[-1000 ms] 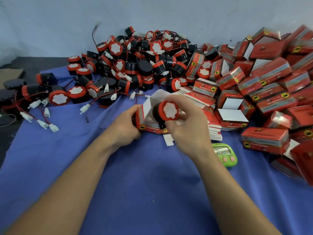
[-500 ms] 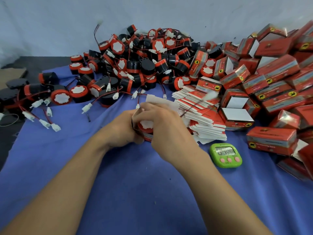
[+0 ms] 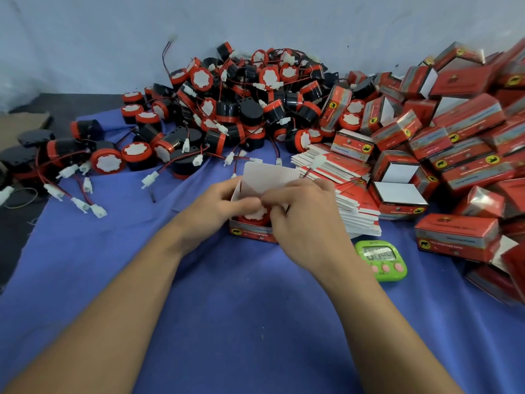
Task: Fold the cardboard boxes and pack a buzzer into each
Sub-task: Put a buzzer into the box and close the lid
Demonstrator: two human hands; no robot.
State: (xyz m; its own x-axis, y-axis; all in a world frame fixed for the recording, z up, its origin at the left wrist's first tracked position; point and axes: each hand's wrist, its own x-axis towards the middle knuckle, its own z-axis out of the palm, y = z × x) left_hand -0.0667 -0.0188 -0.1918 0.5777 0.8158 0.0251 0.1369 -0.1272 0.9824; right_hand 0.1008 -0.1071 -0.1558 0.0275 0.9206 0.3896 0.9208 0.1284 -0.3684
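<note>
Buzzer (image 3: 256,216) inside open box (image 3: 250,234)

Bare forearms (image 3: 119,322), uncovered along their visible length, lead to two bare hands: the left hand (image 3: 218,206) left of the green timer (image 3: 380,260), the right hand (image 3: 306,223) just up-left of it.

Head-worn view, forward and down, close over the hands (image 3: 272,211).
</note>
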